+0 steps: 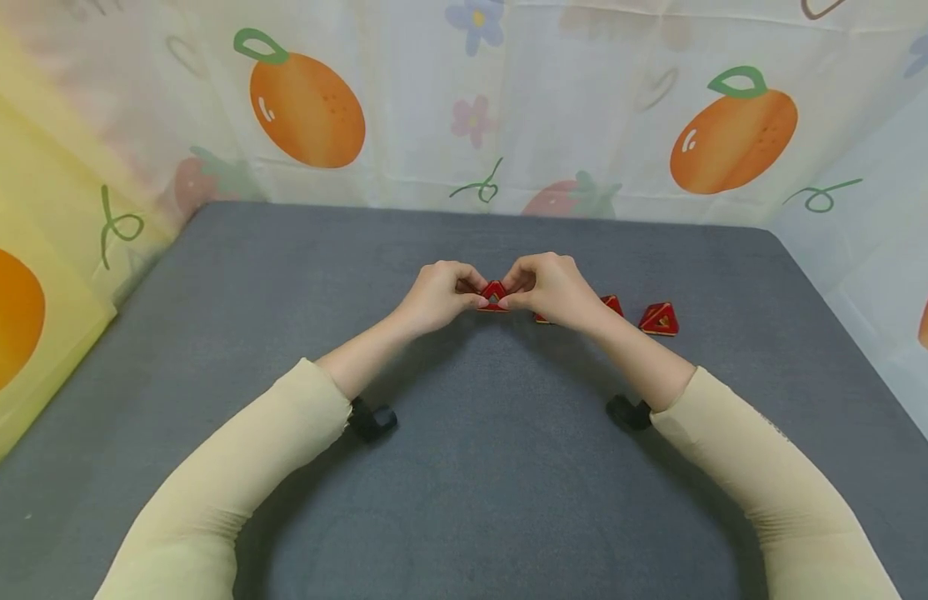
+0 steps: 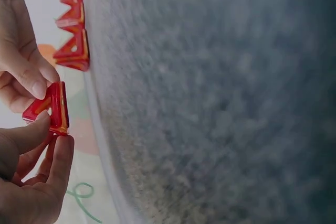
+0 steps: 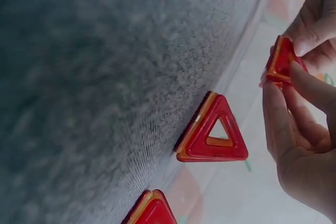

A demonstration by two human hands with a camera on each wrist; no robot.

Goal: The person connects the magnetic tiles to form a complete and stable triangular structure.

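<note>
Both hands meet at a small red triangular magnetic-tile piece (image 1: 494,287) with orange inner edges and an open middle. My left hand (image 1: 436,296) pinches its left side between thumb and fingers. On its right side, the thumb and fingers of my right hand (image 1: 551,287) pinch it too. In the left wrist view the piece (image 2: 59,106) shows several tiles set at angles to one another, partly covered by fingertips. The right wrist view shows the same piece (image 3: 283,59) apart from the standing ones.
Three similar red pyramids stand in a row on the grey table (image 1: 464,467), right of the held piece. The rightmost pyramid (image 1: 660,319) shows fully; my right hand and forearm partly cover the others. A fruit-patterned curtain (image 1: 569,108) hangs behind the table.
</note>
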